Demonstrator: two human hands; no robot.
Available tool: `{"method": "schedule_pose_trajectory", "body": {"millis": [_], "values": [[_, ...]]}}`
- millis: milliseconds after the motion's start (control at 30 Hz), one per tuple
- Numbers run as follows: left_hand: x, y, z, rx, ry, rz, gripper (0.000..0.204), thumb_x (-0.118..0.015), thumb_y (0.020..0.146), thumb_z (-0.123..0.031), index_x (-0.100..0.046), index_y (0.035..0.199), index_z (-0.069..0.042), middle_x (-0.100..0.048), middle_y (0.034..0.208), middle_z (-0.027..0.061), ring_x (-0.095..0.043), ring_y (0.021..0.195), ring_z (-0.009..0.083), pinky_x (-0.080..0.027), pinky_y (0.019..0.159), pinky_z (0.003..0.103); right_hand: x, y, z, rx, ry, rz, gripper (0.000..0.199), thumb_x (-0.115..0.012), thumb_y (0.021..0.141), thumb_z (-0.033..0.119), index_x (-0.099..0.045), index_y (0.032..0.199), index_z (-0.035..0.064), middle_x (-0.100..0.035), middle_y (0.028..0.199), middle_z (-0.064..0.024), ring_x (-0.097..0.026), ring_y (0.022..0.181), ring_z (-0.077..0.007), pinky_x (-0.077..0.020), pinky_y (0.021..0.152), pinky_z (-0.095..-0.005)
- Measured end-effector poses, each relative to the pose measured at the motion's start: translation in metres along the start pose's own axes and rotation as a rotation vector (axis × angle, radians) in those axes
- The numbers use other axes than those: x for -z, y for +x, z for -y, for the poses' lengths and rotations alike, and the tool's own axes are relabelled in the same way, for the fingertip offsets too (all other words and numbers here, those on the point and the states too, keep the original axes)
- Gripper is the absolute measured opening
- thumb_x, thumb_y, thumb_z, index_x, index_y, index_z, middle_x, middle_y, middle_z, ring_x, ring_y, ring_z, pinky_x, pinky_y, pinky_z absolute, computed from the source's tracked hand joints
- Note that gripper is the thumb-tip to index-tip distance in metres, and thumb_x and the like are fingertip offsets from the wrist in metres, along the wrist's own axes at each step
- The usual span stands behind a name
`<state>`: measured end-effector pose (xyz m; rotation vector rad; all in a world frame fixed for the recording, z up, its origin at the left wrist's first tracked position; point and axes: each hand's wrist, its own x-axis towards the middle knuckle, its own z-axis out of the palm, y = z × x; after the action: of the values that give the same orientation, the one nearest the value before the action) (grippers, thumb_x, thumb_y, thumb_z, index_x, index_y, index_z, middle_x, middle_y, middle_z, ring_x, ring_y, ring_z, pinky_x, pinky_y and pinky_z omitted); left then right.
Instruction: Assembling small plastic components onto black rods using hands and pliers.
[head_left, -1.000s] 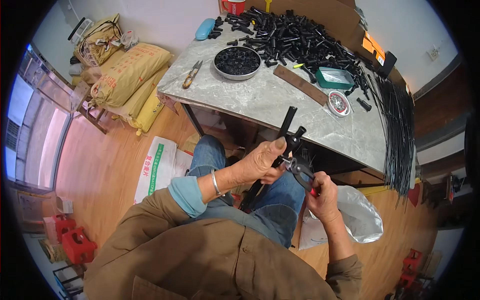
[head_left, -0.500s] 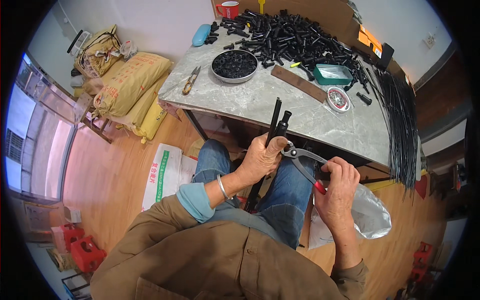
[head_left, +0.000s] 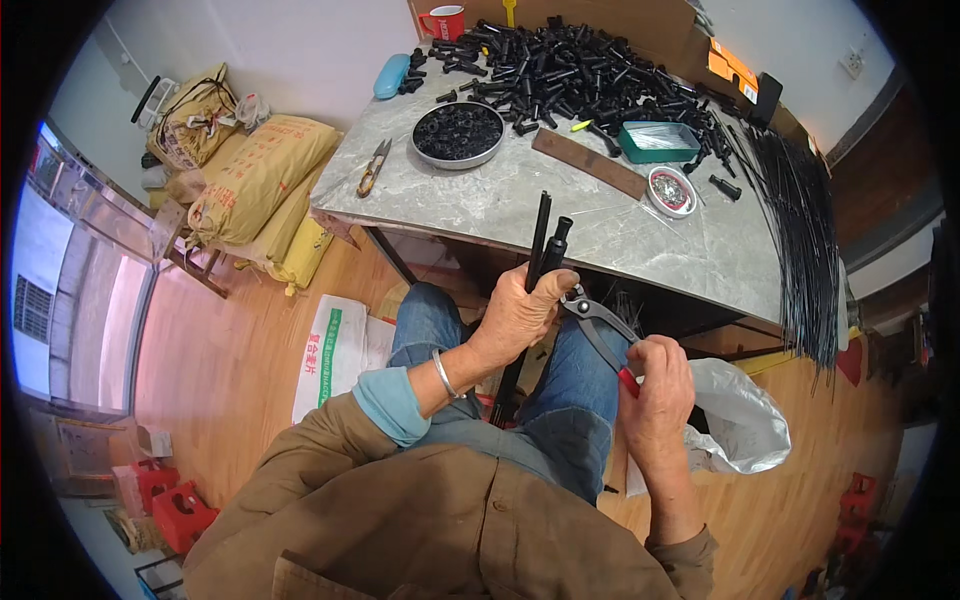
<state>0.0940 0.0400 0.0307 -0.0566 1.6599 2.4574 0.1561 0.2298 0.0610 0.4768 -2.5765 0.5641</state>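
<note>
Black rod-like stock (head_left: pixel 541 230) and a black tubular part (head_left: pixel 558 242) are gripped side by side, nearly upright, in the left hand (head_left: pixel 518 316), apparently so that both are steadied above the lap. Red-handled pincers (head_left: pixel 590 318) are grasped by the right hand (head_left: pixel 660 392), their head set close by the left thumb; whether anything is bitten cannot be told. On the counter (head_left: pixel 490 210), a pile of black parts (head_left: pixel 550 75) and a round dish (head_left: pixel 457 165) are placed ahead, presumably for easy reach.
</note>
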Motion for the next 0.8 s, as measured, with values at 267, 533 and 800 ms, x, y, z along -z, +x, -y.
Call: {"method": "schedule_pose_trajectory", "body": {"millis": [267, 533, 800], "values": [[0.0, 0.001, 0.002, 0.013, 0.0, 0.05, 0.04, -0.068, 0.087, -0.043, -0.052, 0.077, -0.009, -0.041, 0.05, -0.0068, -0.037, 0.039, 0.0029, -0.026, 0.036, 0.021, -0.003, -0.014, -0.018, -0.253, 0.466, 0.318, 0.029, -0.07, 0.074, -0.003, -0.056, 0.099, 0.0038, -0.063, 0.078, -0.0102, -0.063, 0.063, -0.0244, -0.0483, 0.054, -0.0336], [0.003, -0.001, -0.004, 0.031, 0.051, 0.134, 0.047, -0.064, 0.088, -0.049, -0.055, 0.091, -0.003, -0.044, 0.056, -0.0008, -0.043, 0.04, 0.0078, -0.035, 0.038, 0.023, 0.012, 0.001, -0.028, -0.72, 1.481, 1.091, 0.019, -0.063, 0.081, 0.013, -0.05, 0.09, 0.0025, -0.054, 0.065, -0.0062, -0.054, 0.045, -0.0143, -0.0441, 0.04, -0.0292], [0.012, -0.001, 0.001, -0.03, -0.027, 0.21, 0.06, -0.059, 0.085, -0.06, -0.056, 0.093, -0.001, -0.047, 0.057, 0.0003, -0.044, 0.042, 0.0073, -0.035, 0.039, 0.022, 0.006, -0.02, -0.025, -0.467, 1.15, 0.639, 0.011, -0.057, 0.089, 0.01, -0.053, 0.094, 0.0011, -0.062, 0.078, -0.0105, -0.056, 0.049, -0.0163, -0.0471, 0.045, -0.0295]]}}
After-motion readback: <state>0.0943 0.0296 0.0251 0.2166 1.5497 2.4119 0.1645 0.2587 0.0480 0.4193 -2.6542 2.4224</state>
